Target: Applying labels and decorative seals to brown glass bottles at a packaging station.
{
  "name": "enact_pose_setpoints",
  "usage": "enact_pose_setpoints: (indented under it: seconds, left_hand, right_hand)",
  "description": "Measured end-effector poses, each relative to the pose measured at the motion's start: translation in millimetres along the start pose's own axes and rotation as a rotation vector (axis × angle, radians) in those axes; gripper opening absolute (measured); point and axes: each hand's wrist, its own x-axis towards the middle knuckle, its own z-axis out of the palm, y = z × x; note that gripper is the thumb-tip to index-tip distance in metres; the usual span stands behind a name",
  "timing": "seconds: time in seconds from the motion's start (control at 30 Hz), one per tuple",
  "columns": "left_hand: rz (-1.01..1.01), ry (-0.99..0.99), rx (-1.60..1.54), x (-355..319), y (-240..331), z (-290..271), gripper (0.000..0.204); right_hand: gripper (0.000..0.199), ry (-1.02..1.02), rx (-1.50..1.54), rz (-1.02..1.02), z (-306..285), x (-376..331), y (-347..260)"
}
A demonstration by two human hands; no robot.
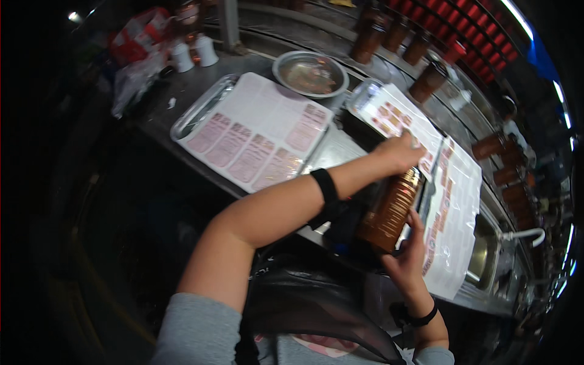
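Note:
A ribbed clear bottle full of orange-brown contents is tilted in front of me, its top pointing away. My left hand closes over its top end, hiding the cap and neck. Lower down, my right hand cups the side near the base, thumb and fingers round it. Just beyond my left hand lies a label sheet with orange-brown labels. A larger white label sheet is right of the bottle. To the left, another sheet with pinkish labels rests on a metal tray.
A steel bowl with liquid stands behind the left sheet. Several filled bottles line the back and right. A sink with a white curved faucet is at right. White bottles and a red bag sit at the far left.

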Motion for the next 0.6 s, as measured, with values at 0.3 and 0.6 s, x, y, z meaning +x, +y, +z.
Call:
enact_pose_setpoints:
  seconds: [0.3, 0.6]
  left_hand:
    - [0.205, 0.011, -0.374, -94, -14, -107, 0.034]
    - [0.335, 0.903, 0.227, -430, -26, -278, 0.024]
  right_hand:
    - [0.055, -0.108, 0.354, -0.22, 8, -36, -100]
    - [0.088, -0.481, -0.35, -1.21, 104, 57, -205]
